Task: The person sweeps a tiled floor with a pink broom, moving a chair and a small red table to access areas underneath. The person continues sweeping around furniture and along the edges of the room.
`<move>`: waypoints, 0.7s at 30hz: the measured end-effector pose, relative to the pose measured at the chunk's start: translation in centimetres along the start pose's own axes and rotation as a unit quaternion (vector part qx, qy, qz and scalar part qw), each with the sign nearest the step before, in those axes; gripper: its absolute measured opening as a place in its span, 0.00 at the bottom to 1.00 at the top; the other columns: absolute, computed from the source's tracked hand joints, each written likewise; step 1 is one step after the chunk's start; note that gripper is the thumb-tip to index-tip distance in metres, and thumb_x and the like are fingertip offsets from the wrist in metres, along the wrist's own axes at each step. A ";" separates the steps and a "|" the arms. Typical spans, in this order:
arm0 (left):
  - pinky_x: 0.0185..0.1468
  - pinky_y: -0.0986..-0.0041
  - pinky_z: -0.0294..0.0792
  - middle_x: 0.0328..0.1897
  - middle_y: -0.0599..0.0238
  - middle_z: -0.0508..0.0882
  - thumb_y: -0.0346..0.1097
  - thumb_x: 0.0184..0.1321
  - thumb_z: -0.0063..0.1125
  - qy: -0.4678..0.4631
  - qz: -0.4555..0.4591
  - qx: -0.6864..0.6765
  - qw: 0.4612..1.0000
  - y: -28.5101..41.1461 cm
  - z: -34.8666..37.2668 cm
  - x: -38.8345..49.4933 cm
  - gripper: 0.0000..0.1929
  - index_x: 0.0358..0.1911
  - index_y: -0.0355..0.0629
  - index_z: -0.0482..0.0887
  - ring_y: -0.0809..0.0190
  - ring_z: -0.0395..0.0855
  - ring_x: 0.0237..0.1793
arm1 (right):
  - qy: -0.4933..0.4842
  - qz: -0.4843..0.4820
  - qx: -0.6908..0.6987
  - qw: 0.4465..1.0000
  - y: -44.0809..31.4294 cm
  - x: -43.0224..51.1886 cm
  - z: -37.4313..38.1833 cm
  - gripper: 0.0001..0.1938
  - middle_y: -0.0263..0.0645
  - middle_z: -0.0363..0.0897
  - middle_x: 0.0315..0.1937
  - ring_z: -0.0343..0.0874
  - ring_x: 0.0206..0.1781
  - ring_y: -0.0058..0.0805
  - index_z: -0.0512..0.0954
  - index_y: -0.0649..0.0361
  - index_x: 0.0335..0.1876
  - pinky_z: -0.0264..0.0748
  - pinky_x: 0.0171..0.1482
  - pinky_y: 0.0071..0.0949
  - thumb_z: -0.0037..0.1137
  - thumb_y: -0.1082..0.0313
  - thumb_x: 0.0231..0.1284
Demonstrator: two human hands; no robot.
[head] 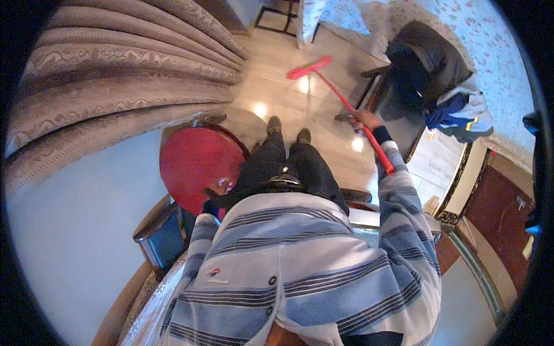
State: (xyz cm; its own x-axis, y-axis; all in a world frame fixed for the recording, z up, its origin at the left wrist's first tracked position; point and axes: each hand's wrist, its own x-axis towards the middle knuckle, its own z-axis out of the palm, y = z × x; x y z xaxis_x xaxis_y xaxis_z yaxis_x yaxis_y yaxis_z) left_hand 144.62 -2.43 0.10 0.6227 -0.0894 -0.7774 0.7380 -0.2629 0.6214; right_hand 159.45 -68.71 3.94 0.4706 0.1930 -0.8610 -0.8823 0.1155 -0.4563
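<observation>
My right hand is wrapped around the red handle of a T-shaped mop or squeegee. Its wide red head, with a green strip, points away from me above the pale wood-look floor; whether it touches the floor I cannot tell. The handle's end runs back along my right forearm. Low beside my left thigh, my left hand is dark and partly hidden, close to a round red-topped table or stool. A small shiny object shows at that red top's edge, too blurred to name.
Long brown patterned curtains hang at left. A wooden-armed chair stands behind the red top. To the right, a dark chair bears dark clothing and a blue-and-white garment, near flowered fabric. A brown door is at far right.
</observation>
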 end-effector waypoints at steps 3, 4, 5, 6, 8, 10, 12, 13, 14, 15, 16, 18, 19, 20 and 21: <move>0.29 0.71 0.73 0.33 0.63 0.86 0.53 0.65 0.53 -0.015 -0.059 0.063 0.996 3.7 0.3 1.5 0.20 0.43 0.43 0.83 0.61 0.83 0.31 | 0.047 0.008 0.115 0.992 -0.3 -2.2 0.0 0.06 0.29 0.64 0.17 0.59 0.11 0.19 0.68 0.52 0.36 0.58 0.15 0.23 0.42 0.62 0.70; 0.28 0.70 0.73 0.31 0.65 0.86 0.55 0.66 0.51 -0.023 -0.070 0.102 0.992 5.1 0.5 1.8 0.21 0.44 0.44 0.83 0.61 0.83 0.30 | 0.059 0.011 0.127 0.990 -0.5 -2.6 0.2 0.07 0.30 0.65 0.17 0.60 0.11 0.19 0.68 0.54 0.38 0.57 0.14 0.22 0.42 0.62 0.70; 0.26 0.70 0.73 0.30 0.66 0.85 0.56 0.67 0.49 -0.029 -0.079 0.148 0.985 6.3 0.6 2.0 0.21 0.44 0.45 0.83 0.60 0.83 0.30 | 0.066 0.005 0.135 0.989 -0.7 -2.8 0.5 0.07 0.31 0.65 0.18 0.60 0.11 0.19 0.68 0.55 0.39 0.56 0.13 0.21 0.42 0.62 0.70; 0.29 0.71 0.75 0.35 0.65 0.86 0.54 0.66 0.51 -0.003 -0.124 0.083 0.989 7.5 1.1 2.4 0.20 0.46 0.46 0.83 0.62 0.83 0.35 | 0.055 0.001 0.144 0.988 -1.0 -2.7 0.8 0.08 0.31 0.65 0.18 0.61 0.10 0.19 0.68 0.57 0.41 0.55 0.12 0.20 0.42 0.62 0.71; 0.32 0.69 0.76 0.34 0.62 0.85 0.50 0.66 0.54 0.026 -0.054 0.098 0.993 9.7 1.4 2.4 0.18 0.46 0.42 0.81 0.62 0.83 0.31 | 0.026 -0.028 0.102 0.994 -1.8 -1.9 1.2 0.08 0.31 0.66 0.19 0.61 0.11 0.19 0.68 0.54 0.39 0.59 0.14 0.23 0.42 0.59 0.71; 0.33 0.68 0.76 0.34 0.61 0.85 0.48 0.65 0.55 0.049 -0.032 0.097 0.994 11.5 2.0 2.7 0.18 0.46 0.40 0.81 0.62 0.83 0.30 | 0.046 -0.036 0.016 0.998 -2.8 -0.4 1.5 0.10 0.31 0.69 0.20 0.63 0.12 0.19 0.69 0.54 0.40 0.62 0.15 0.25 0.43 0.56 0.71; 0.33 0.68 0.76 0.33 0.62 0.84 0.47 0.65 0.56 0.065 -0.063 0.071 0.993 12.9 2.9 2.5 0.18 0.46 0.39 0.81 0.62 0.83 0.31 | -0.007 -0.060 0.025 0.998 -3.8 1.3 2.2 0.11 0.32 0.69 0.20 0.63 0.12 0.20 0.69 0.55 0.41 0.62 0.15 0.25 0.43 0.56 0.71; 0.34 0.68 0.76 0.33 0.63 0.84 0.47 0.65 0.56 0.061 -0.033 0.035 0.997 13.4 3.7 2.0 0.18 0.47 0.39 0.81 0.62 0.83 0.31 | -0.008 -0.050 0.017 0.999 -4.1 1.9 2.8 0.11 0.33 0.70 0.20 0.64 0.12 0.20 0.69 0.56 0.42 0.63 0.16 0.25 0.43 0.56 0.71; 0.34 0.68 0.76 0.33 0.63 0.84 0.46 0.65 0.56 0.068 -0.032 0.009 0.997 13.8 4.5 1.6 0.17 0.47 0.39 0.80 0.62 0.83 0.32 | -0.027 -0.066 0.034 0.997 -4.4 2.4 3.3 0.11 0.32 0.69 0.19 0.64 0.12 0.20 0.70 0.56 0.42 0.62 0.15 0.25 0.43 0.56 0.72; 0.34 0.68 0.76 0.33 0.64 0.83 0.46 0.65 0.56 0.077 -0.033 -0.017 0.996 14.1 5.4 1.1 0.17 0.47 0.39 0.80 0.62 0.83 0.32 | -0.040 -0.065 0.043 0.996 -4.6 2.6 3.9 0.11 0.32 0.69 0.19 0.63 0.12 0.20 0.70 0.56 0.42 0.62 0.15 0.25 0.42 0.56 0.72; 0.34 0.68 0.76 0.33 0.64 0.83 0.45 0.65 0.56 0.078 -0.036 -0.024 0.996 14.3 6.3 0.6 0.16 0.47 0.40 0.80 0.63 0.82 0.32 | -0.071 -0.082 0.054 0.993 -4.6 2.7 4.4 0.11 0.32 0.68 0.19 0.63 0.12 0.20 0.70 0.56 0.43 0.61 0.15 0.25 0.42 0.56 0.72; 0.34 0.70 0.76 0.33 0.64 0.83 0.44 0.65 0.56 0.086 -0.044 -0.043 0.994 14.2 7.9 -0.1 0.15 0.46 0.40 0.80 0.63 0.82 0.32 | -0.078 -0.049 0.062 0.994 -4.3 2.3 5.3 0.12 0.31 0.68 0.19 0.62 0.12 0.20 0.70 0.57 0.45 0.60 0.15 0.24 0.42 0.56 0.72; 0.34 0.70 0.76 0.33 0.64 0.83 0.44 0.65 0.56 0.073 -0.042 -0.025 0.996 13.9 8.5 -0.6 0.15 0.47 0.40 0.80 0.64 0.82 0.32 | -0.091 -0.043 0.066 0.993 -4.1 2.1 5.6 0.12 0.31 0.67 0.18 0.61 0.11 0.20 0.70 0.57 0.46 0.60 0.14 0.24 0.41 0.57 0.72; 0.35 0.71 0.76 0.34 0.64 0.84 0.44 0.65 0.55 0.060 -0.043 -0.007 0.997 13.4 9.1 -1.2 0.15 0.47 0.40 0.80 0.64 0.82 0.32 | -0.107 -0.004 0.123 0.987 -3.8 1.9 5.9 0.13 0.31 0.66 0.18 0.60 0.11 0.20 0.70 0.58 0.49 0.58 0.13 0.23 0.41 0.57 0.72; 0.35 0.72 0.76 0.34 0.63 0.84 0.44 0.66 0.55 0.051 -0.056 0.015 0.997 12.7 9.6 -1.6 0.15 0.47 0.40 0.80 0.65 0.81 0.32 | -0.120 0.011 0.130 0.984 -3.6 1.9 5.9 0.13 0.31 0.66 0.18 0.60 0.11 0.20 0.70 0.58 0.49 0.58 0.13 0.23 0.41 0.57 0.72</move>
State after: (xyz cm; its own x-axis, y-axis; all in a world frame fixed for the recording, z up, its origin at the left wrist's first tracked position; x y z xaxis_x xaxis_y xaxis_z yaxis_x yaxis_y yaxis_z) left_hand 150.51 -14.88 8.35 0.5612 0.0389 -0.8268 0.7969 -0.2952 0.5271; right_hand 163.59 -63.01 5.32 0.4680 0.4200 -0.7775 -0.8743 0.3481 -0.3383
